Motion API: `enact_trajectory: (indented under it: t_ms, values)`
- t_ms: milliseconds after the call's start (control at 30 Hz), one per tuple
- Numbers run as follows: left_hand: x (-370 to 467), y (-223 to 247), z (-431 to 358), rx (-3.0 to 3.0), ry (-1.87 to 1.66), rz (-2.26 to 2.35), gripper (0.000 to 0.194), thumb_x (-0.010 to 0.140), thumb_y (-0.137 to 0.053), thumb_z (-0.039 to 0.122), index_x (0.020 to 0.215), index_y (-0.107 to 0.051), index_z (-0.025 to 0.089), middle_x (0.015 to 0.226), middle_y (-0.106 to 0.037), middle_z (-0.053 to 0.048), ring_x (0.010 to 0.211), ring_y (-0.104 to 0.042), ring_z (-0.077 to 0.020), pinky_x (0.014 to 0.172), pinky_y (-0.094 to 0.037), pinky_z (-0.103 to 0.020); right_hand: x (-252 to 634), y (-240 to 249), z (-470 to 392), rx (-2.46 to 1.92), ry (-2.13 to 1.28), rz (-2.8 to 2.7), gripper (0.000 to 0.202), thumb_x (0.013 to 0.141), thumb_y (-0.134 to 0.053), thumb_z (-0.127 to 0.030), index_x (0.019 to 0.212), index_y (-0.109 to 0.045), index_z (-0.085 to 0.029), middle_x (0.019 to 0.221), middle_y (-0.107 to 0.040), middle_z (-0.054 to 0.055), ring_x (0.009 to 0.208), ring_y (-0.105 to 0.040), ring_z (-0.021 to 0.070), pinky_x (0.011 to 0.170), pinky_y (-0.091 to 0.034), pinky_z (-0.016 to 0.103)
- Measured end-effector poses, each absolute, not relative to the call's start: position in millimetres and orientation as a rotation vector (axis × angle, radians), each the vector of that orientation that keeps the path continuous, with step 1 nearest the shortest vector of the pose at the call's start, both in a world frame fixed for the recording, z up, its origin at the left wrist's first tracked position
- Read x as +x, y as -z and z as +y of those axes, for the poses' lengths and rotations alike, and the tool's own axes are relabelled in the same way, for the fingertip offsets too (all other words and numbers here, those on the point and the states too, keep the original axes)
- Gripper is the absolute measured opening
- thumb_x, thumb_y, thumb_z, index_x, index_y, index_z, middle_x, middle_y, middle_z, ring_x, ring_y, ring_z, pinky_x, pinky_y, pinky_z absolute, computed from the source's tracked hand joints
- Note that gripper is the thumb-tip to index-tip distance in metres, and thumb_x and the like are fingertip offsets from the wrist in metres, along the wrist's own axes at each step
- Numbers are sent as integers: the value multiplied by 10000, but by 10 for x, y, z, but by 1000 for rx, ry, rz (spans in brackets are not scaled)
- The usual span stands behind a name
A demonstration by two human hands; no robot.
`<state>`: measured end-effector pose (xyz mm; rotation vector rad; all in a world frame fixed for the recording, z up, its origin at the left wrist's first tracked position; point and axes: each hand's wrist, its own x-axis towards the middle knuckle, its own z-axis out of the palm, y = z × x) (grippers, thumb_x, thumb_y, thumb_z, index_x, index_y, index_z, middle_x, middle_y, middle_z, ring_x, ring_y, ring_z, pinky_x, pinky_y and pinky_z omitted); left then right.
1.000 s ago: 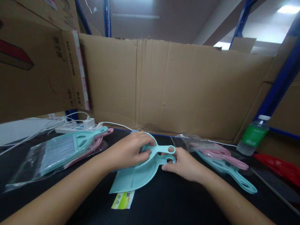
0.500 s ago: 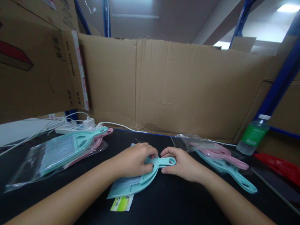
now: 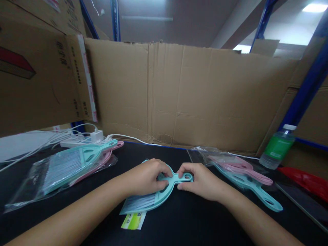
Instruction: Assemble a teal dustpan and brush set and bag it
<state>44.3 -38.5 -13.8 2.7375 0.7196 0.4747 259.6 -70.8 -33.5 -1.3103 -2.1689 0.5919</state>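
Note:
A mint-green hand brush (image 3: 143, 201) lies nested on a matching dustpan (image 3: 126, 210) on the black tabletop in front of me. My left hand (image 3: 150, 176) grips the brush's upper part, thumb and fingers curled over it near the handle opening. My right hand (image 3: 198, 179) pinches the two stacked handles around their looped ends, fingers at the far side and thumb at the near side. A yellow-green label (image 3: 133, 221) sticks out from under the dustpan's near edge. Most of the brush head is hidden beneath my left hand and wrist.
Bagged mint and pink brush-and-dustpan sets (image 3: 74, 164) lie at the left beside a power strip (image 3: 77, 139) with white cables. At the right are more pink and mint dustpans (image 3: 246, 177), a bottle (image 3: 278, 147), a red bag (image 3: 304, 181) and a dark flat device (image 3: 302, 205). Cardboard (image 3: 179, 95) walls the back.
The brush has shifted on the dustpan, so the two handles and edges line up more closely. My right fingers have closed in onto the handles.

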Motion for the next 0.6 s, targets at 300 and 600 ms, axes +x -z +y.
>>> enact_trajectory:
  t_ms: [300,600]
  values:
    - [440,182,-384,2784,-480,678,207,809,-567,221,968,-697,240,923,-690,-23,881,-616,-174,810,-451,-277,2617,294,-740,-1286,-401,-2273,172,717,-722,-351,810,-678,-213,771,-678,-10,701,-585,145,672,-422,247]
    - [468,239,-363,2793,-499,612,174,850,-542,219,955,-680,215,917,-663,-35,865,-607,-159,783,-445,-254,2619,313,-754,-1268,-423,-2268,149,736,-702,-350,799,-701,-215,796,-709,6,725,-635,170,722,-451,272]
